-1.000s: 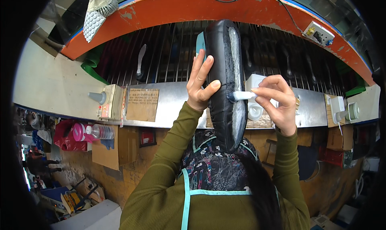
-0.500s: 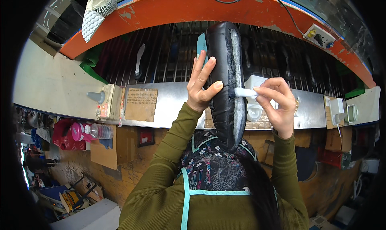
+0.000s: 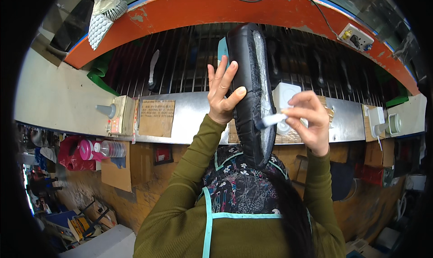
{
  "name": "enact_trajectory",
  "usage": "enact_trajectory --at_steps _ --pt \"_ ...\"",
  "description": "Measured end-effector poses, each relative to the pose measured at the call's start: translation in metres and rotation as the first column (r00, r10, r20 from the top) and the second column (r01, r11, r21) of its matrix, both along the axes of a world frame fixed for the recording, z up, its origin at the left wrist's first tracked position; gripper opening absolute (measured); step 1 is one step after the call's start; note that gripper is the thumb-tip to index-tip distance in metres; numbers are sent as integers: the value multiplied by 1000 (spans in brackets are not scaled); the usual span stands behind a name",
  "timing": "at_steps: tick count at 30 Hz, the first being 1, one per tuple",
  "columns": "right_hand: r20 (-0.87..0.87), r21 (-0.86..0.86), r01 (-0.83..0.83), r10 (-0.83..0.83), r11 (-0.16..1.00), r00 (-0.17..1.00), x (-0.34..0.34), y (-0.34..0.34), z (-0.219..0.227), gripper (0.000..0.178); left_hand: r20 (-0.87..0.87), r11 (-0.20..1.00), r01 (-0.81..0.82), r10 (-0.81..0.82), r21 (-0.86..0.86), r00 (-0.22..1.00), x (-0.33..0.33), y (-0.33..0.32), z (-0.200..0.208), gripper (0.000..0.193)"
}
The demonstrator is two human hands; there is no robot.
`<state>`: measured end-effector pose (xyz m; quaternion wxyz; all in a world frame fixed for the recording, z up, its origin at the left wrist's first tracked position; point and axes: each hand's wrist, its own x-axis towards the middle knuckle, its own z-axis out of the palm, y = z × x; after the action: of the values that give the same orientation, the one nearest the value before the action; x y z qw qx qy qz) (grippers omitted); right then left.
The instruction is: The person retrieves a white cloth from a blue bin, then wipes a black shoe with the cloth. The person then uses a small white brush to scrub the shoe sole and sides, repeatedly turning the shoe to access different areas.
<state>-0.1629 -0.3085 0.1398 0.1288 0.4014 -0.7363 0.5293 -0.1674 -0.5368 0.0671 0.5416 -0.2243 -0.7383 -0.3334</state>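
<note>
A black lasted shoe upper (image 3: pixel 241 55) is tilted on its side in front of me, its underside turned to the right with a pale whitish strip along it. A teal piece, probably the last (image 3: pixel 222 47), shows at its upper left edge. My left hand (image 3: pixel 223 93) holds the shoe from the left, thumb across the side and fingers spread up along it. My right hand (image 3: pixel 312 122) pinches the white handle of a small brush (image 3: pixel 273 119). Its dark tip touches the lower part of the underside. Behind the right hand stands a white container (image 3: pixel 283 92), partly hidden.
Beyond the metal ledge (image 3: pixel 194 108), a rack of metal rods (image 3: pixel 189 62) carries several dark shoes. An orange beam (image 3: pixel 198 15) curves above. A cardboard piece (image 3: pixel 156 118) lies left, near a box with a grey cone (image 3: pixel 107 110). A socket (image 3: pixel 356 37) sits upper right.
The brush has moved down along the shoe's underside toward me, and its handle is now more tilted. My left hand and the shoe have shifted slightly left.
</note>
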Motion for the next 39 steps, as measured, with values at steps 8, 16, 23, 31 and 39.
enact_trajectory --at_steps 8,16,23,31,39 --pt "258 -61 -58 72 996 963 3 2 3 19 9 995 -15 14 101 1000 -3 5 -13 29" --pt "545 -150 134 -31 980 838 34 0 -18 20 54 993 -111 109 36 993 -2 4 -12 50" --pt "454 -110 228 -155 967 877 52 -4 -30 20 101 984 -179 179 -8 979 2 -3 -14 56" --pt "288 -63 255 -227 965 930 31 -21 -23 21 106 979 -199 202 -40 974 5 -7 -13 54" --pt "119 6 278 -277 961 954 11 -30 -16 22 99 972 -219 227 -85 969 5 -16 -13 54"
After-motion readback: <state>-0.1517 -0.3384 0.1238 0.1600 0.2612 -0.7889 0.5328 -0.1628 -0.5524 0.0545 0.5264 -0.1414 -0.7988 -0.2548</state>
